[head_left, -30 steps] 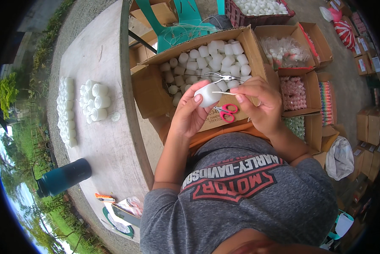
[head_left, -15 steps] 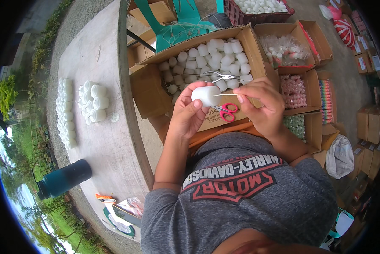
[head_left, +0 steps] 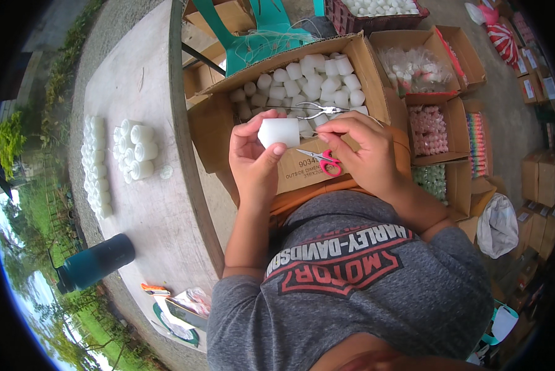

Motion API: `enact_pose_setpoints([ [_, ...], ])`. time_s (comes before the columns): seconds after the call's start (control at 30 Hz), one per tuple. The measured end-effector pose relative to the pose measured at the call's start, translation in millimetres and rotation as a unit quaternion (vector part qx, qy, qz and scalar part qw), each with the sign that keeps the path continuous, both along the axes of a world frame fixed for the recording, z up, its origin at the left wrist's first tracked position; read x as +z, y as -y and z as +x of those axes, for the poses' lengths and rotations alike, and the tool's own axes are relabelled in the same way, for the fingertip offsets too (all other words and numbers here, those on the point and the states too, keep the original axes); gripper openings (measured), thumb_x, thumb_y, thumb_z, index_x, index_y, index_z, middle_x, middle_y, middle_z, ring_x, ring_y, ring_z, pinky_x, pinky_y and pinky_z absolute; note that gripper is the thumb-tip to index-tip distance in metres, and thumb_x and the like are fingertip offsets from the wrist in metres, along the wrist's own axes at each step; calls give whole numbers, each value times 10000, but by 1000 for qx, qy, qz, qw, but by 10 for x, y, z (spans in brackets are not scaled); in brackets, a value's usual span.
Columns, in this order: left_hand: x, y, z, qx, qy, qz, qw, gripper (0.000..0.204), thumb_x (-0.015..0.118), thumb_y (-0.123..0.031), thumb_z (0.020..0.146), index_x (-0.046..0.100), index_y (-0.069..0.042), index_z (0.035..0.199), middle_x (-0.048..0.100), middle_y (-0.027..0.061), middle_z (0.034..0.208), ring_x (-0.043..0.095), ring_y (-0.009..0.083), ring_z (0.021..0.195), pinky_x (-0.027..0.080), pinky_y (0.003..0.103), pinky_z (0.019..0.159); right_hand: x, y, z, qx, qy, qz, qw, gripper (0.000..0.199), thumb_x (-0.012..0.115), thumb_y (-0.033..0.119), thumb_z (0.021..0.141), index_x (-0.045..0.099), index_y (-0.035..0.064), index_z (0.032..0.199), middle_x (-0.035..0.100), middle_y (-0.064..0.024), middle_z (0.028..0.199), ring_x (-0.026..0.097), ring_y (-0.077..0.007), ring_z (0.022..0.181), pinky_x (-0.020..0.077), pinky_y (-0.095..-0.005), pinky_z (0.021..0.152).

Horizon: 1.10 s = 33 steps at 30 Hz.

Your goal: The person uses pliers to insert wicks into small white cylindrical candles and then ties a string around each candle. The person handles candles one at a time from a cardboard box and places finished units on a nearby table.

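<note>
My left hand (head_left: 254,162) holds a short white cylinder (head_left: 278,132), like a candle, lying on its side above a cardboard box (head_left: 215,127). My right hand (head_left: 359,154) touches the cylinder's right end with pinched fingertips; I cannot tell whether anything is between them. Small scissors with red handles (head_left: 324,161) lie on the box flap just below my right hand. A second pair of metal scissors (head_left: 313,111) rests on the white cylinders (head_left: 314,79) that fill the box.
A round concrete table (head_left: 160,210) at left carries rows of white cylinders (head_left: 95,167), a cluster of them (head_left: 135,151), a dark teal bottle (head_left: 95,263) and a packet (head_left: 178,309). Open cartons of pink and coloured items (head_left: 429,130) stand at right, a teal plastic chair (head_left: 252,37) beyond the box.
Both hands have kept the white cylinder over the box and shifted only slightly. The view has tilted a little.
</note>
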State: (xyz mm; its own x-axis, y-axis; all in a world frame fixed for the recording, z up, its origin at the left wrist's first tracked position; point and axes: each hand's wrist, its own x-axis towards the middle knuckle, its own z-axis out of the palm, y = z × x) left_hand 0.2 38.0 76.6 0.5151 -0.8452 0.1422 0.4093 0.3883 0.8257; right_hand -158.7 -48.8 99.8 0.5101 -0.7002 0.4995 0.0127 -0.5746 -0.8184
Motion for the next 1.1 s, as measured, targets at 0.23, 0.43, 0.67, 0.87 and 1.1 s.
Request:
enact_pose_setpoints([
  [0.23,-69,-4,-85,40,153,-34,987,477,730,60,700,508,-29,1113,518,170,1225,531,293,1128,450,407,948,-110,-73,99,35,41,107,993,153,657,-19,803,600,0,943,637,-82,827,630,-137,744,498,-252,642],
  [0.43,-42,-3,-141,24,99,-2,995,462,716,51,722,513,-24,1130,502,182,1257,517,308,1156,459,421,944,-163,-61,46,104,29,218,970,238,608,-41,840,518,-29,1059,590,-66,958,581,-109,891,483,-249,787],
  [0.67,-34,-7,-149,25,98,3,995,453,673,1,785,481,2,1195,501,178,1266,529,284,1129,432,404,971,-187,-72,70,122,56,222,966,246,617,-7,838,532,6,1068,608,-57,904,602,-106,854,483,-247,733],
  [0.87,18,-126,378,149,-113,-33,982,380,429,-154,906,419,-31,1266,510,130,1180,514,225,1062,458,367,885,-123,137,-108,-7,49,130,990,207,598,-10,842,569,25,1044,605,-49,890,575,-94,794,463,-235,729],
  [1.1,-692,239,312,-52,652,297,696,144,562,-125,798,684,-73,853,654,64,825,644,251,768,503,373,686,-88,363,-123,-188,-147,-194,951,211,564,-81,746,623,25,919,539,-63,939,545,-213,819,457,-322,713],
])
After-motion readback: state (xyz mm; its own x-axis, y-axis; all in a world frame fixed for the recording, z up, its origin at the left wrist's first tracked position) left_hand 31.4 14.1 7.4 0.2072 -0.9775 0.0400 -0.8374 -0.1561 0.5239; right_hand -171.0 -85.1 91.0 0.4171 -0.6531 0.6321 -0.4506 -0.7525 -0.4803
